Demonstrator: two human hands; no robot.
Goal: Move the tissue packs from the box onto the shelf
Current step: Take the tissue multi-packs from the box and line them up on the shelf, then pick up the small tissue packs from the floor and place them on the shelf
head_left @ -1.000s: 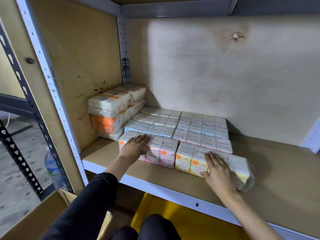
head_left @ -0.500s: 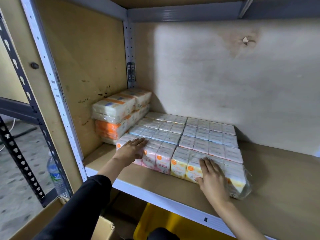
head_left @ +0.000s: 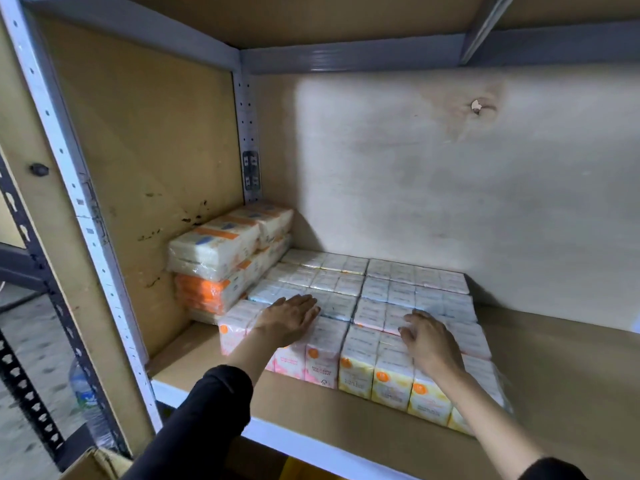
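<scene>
Boxy tissue packs (head_left: 391,379) in shiny plastic sit on the wooden shelf (head_left: 554,393), front row running 9 to 4 o'clock. Left hand (head_left: 289,320) lies flat on them; right hand (head_left: 429,341) rests there, fingers loose.

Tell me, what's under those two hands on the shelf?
The left hand lies flat on the pink tissue pack; the right hand rests on the yellow tissue pack. Both packs sit on the shelf. The tops beneath the palms are hidden.
</scene>
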